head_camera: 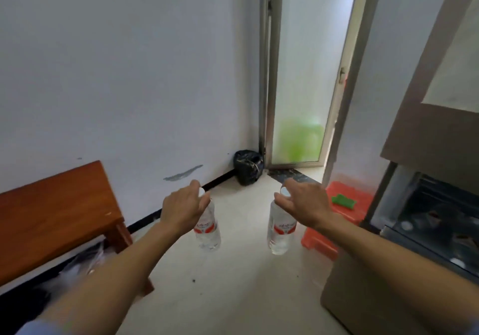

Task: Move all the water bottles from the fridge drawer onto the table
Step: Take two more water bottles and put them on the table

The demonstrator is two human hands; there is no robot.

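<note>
My left hand (182, 205) grips a clear water bottle (208, 228) by its neck; the bottle has a white cap and a red-and-white label and hangs above the floor. A second bottle of the same kind (281, 228) hangs from my right hand (304, 205), also held at the neck. The brown wooden table (49, 215) stands at the left against the wall, left of my left hand. At the right edge the fridge drawer (440, 220) is pulled open, dark inside, with blurred white caps showing.
A black bin bag (247, 166) sits in the corner by a frosted glass door (303, 80). A red plastic stool (342, 213) with a green cloth (343, 201) stands between my right hand and the fridge (427, 127). Bags lie under the table. Pale floor lies ahead.
</note>
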